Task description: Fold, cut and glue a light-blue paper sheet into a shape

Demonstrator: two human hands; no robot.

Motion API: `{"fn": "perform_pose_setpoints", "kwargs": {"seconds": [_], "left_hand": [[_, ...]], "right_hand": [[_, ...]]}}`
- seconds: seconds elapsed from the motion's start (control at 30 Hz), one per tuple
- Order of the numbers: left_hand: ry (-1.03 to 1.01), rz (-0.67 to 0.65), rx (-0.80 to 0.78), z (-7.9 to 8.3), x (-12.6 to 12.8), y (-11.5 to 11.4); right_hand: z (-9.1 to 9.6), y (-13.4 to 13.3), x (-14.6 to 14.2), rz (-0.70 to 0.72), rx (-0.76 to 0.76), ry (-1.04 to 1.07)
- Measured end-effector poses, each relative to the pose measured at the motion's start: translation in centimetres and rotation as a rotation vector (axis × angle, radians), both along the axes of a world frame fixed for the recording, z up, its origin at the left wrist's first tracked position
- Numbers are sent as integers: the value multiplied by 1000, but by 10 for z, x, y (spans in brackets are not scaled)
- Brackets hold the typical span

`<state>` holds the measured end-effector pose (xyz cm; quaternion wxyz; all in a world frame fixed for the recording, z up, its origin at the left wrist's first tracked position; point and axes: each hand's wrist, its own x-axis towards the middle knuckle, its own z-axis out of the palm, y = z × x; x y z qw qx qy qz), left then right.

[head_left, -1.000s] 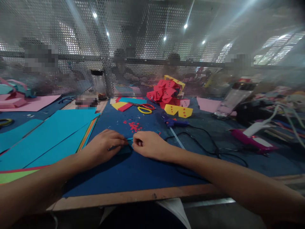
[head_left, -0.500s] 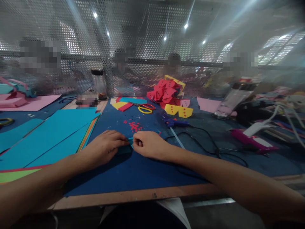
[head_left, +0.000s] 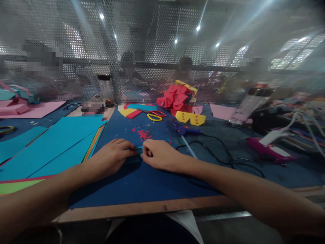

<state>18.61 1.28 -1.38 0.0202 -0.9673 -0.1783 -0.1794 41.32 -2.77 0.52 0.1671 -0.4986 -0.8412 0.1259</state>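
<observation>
A small piece of blue paper (head_left: pixel 132 161) lies low over the table, mostly hidden by my hands. My left hand (head_left: pixel 114 155) is closed on its left part, with fingertips pressed along the upper edge. Curled into a loose fist, my right hand (head_left: pixel 160 154) pinches the paper's right end. Just beyond the hands lie several tiny red paper bits (head_left: pixel 143 134). Farther back rest scissors (head_left: pixel 154 117) with a yellow and a red handle loop.
Blue paper sheets (head_left: pixel 63 142) are stacked at left. A blue glue gun (head_left: pixel 189 130) trails a black cord to the right. Behind it are yellow paper shapes (head_left: pixel 190 117) and a red paper pile (head_left: pixel 177 96). A purple power strip (head_left: pixel 270 150) and a clear bottle (head_left: pixel 250 106) stand right.
Both hands stay almost in place on the blue paper. The right hand has shifted very slightly; the objects on the table have not moved.
</observation>
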Motion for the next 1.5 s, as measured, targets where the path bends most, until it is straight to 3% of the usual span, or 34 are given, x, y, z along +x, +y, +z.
{"fn": "perform_pose_setpoints", "kwargs": {"seconds": [0.2, 0.37, 1.1, 1.27, 1.5], "left_hand": [[11, -2, 5, 0, 1, 0], [8, -6, -13, 1, 0, 0], [-9, -1, -57, 1, 0, 0], [-15, -8, -50, 0, 0, 1], [-9, -17, -41, 1, 1, 0]], "right_hand": [[0, -3, 6, 173, 92, -38], [2, -3, 8, 229, 149, -124], [24, -9, 15, 352, 209, -390], [25, -9, 16, 385, 204, -378], [21, -6, 16, 296, 136, -242]]}}
